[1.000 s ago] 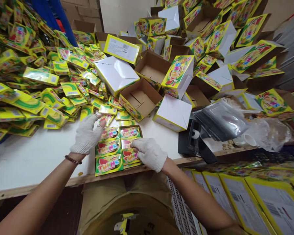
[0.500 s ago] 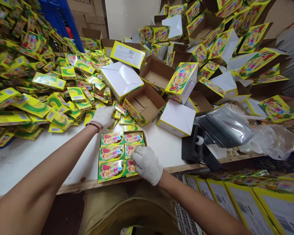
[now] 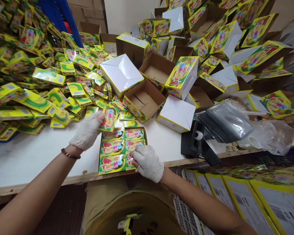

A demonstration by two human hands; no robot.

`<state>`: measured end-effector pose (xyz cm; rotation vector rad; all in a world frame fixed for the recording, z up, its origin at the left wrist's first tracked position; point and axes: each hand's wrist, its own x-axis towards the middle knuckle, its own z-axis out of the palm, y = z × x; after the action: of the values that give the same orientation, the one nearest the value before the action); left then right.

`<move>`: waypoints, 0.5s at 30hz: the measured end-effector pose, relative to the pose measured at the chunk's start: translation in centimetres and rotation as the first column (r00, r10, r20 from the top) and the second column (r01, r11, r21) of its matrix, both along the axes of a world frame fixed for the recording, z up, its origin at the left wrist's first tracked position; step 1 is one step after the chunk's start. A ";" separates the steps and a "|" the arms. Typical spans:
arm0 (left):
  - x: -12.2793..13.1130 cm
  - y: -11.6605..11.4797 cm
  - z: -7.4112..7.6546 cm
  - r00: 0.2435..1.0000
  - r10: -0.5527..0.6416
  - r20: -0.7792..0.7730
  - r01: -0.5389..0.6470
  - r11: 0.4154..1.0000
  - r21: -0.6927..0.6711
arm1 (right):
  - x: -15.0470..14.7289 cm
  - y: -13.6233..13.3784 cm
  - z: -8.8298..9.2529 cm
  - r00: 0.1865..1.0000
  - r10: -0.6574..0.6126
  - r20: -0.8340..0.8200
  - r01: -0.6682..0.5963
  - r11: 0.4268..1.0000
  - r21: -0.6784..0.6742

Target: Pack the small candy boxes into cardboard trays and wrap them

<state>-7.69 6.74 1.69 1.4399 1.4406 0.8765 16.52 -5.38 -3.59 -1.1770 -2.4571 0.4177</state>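
Knitted cloth gloves point(image 3: 85, 131) are looking matt and rough. Glossy card packs point(image 3: 112, 147) are gleaming, plastic sleeves point(image 3: 229, 120) are shining, and cardboard boxes point(image 3: 143, 100) are showing dull insides.

Bare white tabletop point(image 3: 46, 150) opens left of the packed box point(image 3: 145, 133), though the left forearm point(image 3: 50, 178) crosses it, and a strip runs free between box and tape dispenser point(image 3: 193, 142), while heaped packs point(image 3: 49, 76) and jumbled cartons point(image 3: 177, 112) block the far side.
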 end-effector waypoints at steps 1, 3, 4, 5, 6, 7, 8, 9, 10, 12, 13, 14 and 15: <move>0.4 -0.9 0.4 0.995 -0.042 0.089 0.047 0.997 -0.053 | 0.1 0.0 0.2 0.999 0.020 -0.036 -0.021 0.999 -0.038; 1.4 -2.3 1.3 0.980 -0.134 0.148 0.152 0.981 -0.119 | 0.5 0.5 1.1 0.982 0.012 -0.187 -0.031 0.994 -0.103; 2.1 -2.9 1.6 0.977 -0.192 0.092 0.202 0.972 -0.120 | 0.7 0.9 1.7 0.957 -0.036 -0.287 0.006 0.994 -0.105; 2.8 -3.4 1.9 0.968 -0.251 0.010 0.250 0.962 -0.108 | 0.9 1.5 2.4 0.918 -0.099 -0.384 0.070 0.994 -0.088; 3.5 -3.8 2.1 0.951 -0.302 -0.071 0.296 0.951 -0.088 | 1.1 2.2 3.1 0.871 -0.160 -0.464 0.147 0.987 -0.064; 4.3 -4.1 2.3 0.930 -0.345 -0.130 0.340 0.939 -0.062 | 1.2 3.0 3.6 0.833 -0.201 -0.515 0.209 0.977 -0.044; 5.0 -4.3 2.3 0.910 -0.381 -0.164 0.381 0.924 -0.032 | 1.3 3.8 4.0 0.819 -0.214 -0.532 0.226 0.973 -0.044; 5.6 -4.3 2.2 0.897 -0.405 -0.179 0.411 0.911 0.001 | 1.3 4.7 4.2 0.828 -0.209 -0.521 0.200 0.977 -0.074; 6.0 -4.1 2.1 0.894 -0.403 -0.194 0.417 0.908 0.037 | 1.3 5.4 4.1 0.847 -0.201 -0.492 0.157 0.979 -0.131; 6.1 -2.9 1.6 0.905 -0.332 -0.267 0.372 0.921 0.116 | 1.4 6.6 3.4 0.879 -0.218 -0.425 0.114 0.960 -0.257; 5.8 -1.9 1.3 0.906 -0.265 -0.329 0.327 0.934 0.147 | 1.4 7.0 3.0 0.885 -0.246 -0.396 0.128 0.945 -0.300; 5.1 -0.6 0.8 0.898 -0.190 -0.398 0.275 0.947 0.168 | 1.4 7.2 2.4 0.886 -0.277 -0.372 0.157 0.934 -0.322; 4.3 0.8 0.3 0.876 -0.121 -0.467 0.226 0.958 0.175 | 1.4 7.2 2.0 0.887 -0.301 -0.351 0.185 0.927 -0.326</move>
<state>-3.37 7.57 1.99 2.0147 1.5456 0.6253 17.96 1.84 -1.61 -1.3427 -1.9130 0.8637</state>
